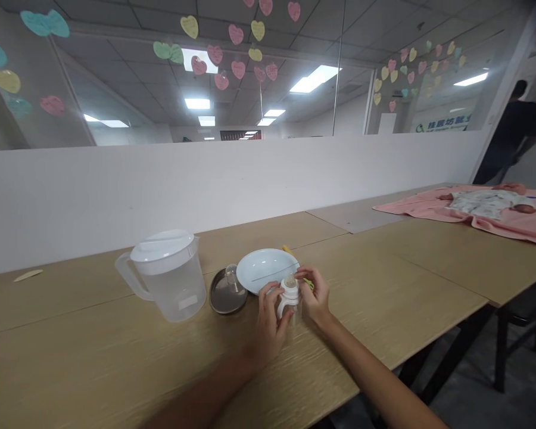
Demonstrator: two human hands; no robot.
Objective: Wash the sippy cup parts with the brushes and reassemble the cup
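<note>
A small baby bottle [289,298] with a white collar, a clear nipple top and a white side handle stands upright at the table's front middle. My left hand [271,319] is closed around its handle side. At the bottle's top, my right hand [315,293] has its fingertips bent against the nipple and collar. Just behind is a pale blue-white bowl [261,262], with a thin dark line across it that I cannot identify. Left of the bowl, a round metal dish [223,301] holds a small clear cap [232,275]. A yellow-green item shows partly behind my right hand.
A clear lidded plastic pitcher [176,292] stands at the left. On the right, a baby doll [485,202] lies on a pink blanket [429,205]. A flat beige piece [28,275] lies far left. A dark stool [522,316] and a person [513,134] are at the right.
</note>
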